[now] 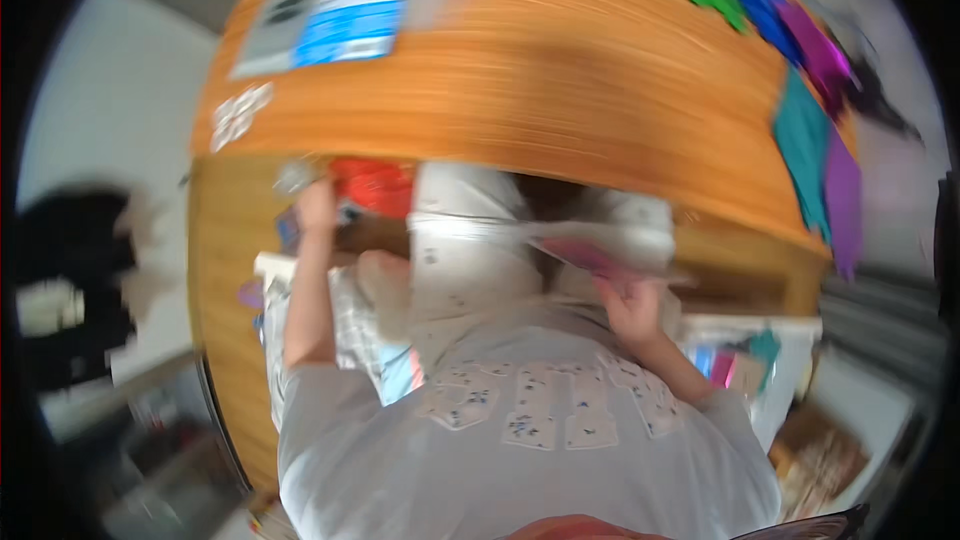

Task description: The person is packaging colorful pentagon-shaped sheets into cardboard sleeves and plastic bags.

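So the right hand [635,310] has its fingers closed on one edge of a flat pinkish piece [580,254], held just off the near edge of the table [600,90], a bit right of its middle. The piece looks thin and floppy, so I'd pinch near the edge and go easy so it doesn't crease. The left hand [316,205] is by the red bundle [372,186], off the table's near edge toward its left end. Too blurry to tell how open it is or whether it's gripping anything; I'd slow down there.
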The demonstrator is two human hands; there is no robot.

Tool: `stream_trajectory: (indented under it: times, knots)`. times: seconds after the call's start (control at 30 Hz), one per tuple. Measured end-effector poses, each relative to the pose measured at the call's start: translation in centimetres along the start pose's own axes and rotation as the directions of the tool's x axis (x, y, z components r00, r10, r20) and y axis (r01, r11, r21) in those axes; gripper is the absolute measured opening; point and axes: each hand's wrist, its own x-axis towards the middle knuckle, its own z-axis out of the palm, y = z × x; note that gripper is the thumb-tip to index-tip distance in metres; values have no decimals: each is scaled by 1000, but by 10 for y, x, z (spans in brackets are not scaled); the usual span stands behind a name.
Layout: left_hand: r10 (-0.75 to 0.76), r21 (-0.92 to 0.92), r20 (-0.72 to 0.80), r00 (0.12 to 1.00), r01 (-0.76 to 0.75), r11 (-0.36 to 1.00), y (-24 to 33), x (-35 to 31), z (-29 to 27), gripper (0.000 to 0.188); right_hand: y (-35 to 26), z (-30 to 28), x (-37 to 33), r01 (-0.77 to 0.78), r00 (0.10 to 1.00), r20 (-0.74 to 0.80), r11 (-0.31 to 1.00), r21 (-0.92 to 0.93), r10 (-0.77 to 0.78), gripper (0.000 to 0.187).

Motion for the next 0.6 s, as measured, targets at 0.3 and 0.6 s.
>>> stream_trajectory:
  times: [0.3, 0.6]
  knots:
    - [421, -401, 215, 881, -314, 861, -10, 8, -10, 23, 32, -192, -268, -676, 716, -678, 412, -611, 169, 38]
    - [236, -618, 195, 952, -68, 783, -9, -9, 1, 41, 96, -197, -421, -868, 403, -915, 309, -389, -21, 44]
